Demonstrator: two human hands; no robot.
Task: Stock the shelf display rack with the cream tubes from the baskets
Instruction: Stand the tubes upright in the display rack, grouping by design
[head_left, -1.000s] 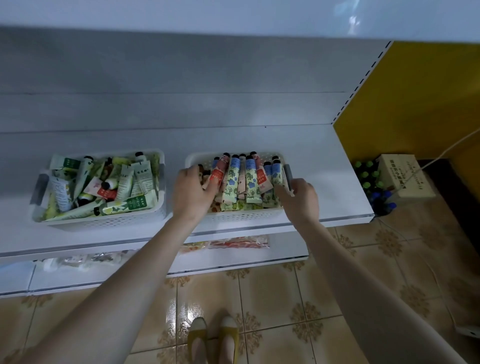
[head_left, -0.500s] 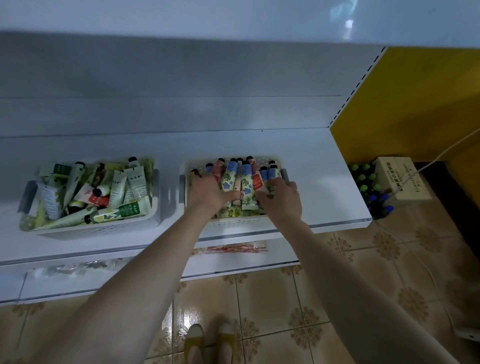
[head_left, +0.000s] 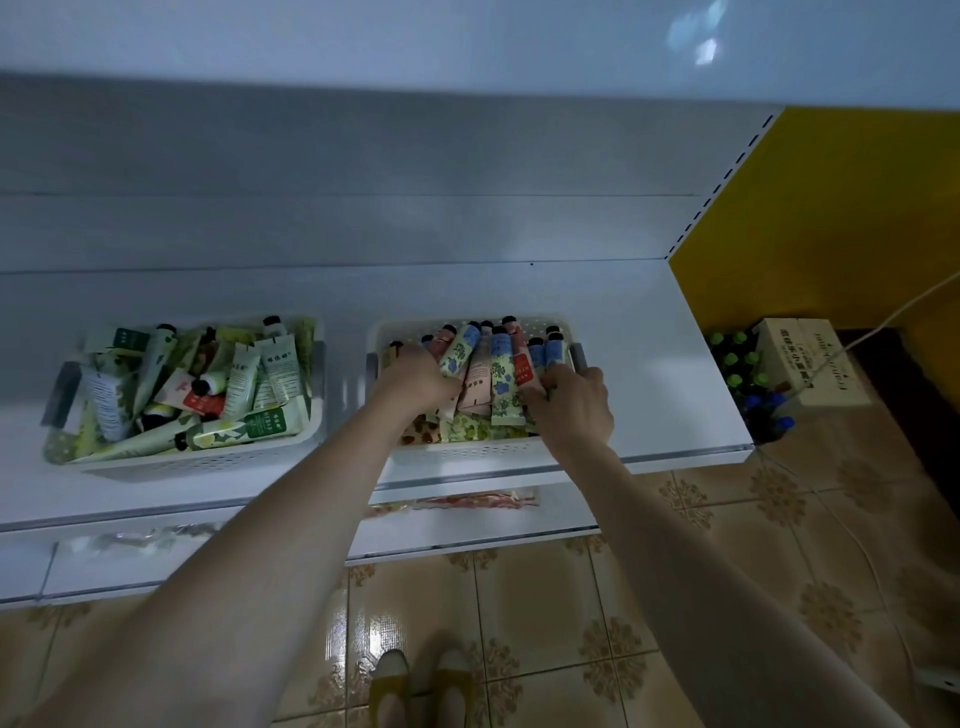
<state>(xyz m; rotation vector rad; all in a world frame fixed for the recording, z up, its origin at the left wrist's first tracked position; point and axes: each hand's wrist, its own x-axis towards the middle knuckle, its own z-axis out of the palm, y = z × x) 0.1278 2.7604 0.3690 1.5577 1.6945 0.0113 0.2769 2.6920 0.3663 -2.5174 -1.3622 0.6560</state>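
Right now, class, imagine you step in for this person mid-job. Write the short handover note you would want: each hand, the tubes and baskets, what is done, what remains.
Left hand: inside the right basket, against the left side of the floral cream tubes; grip hidden.
Right hand: same basket, fingers dug in at the bunch's right side; grip hidden.
Things: both baskets sit on the white shelf; the left basket holds jumbled green-labelled tubes.
Done: no tube lies on the shelf outside a basket.
Left: lift tubes out and stock the shelf from both baskets.
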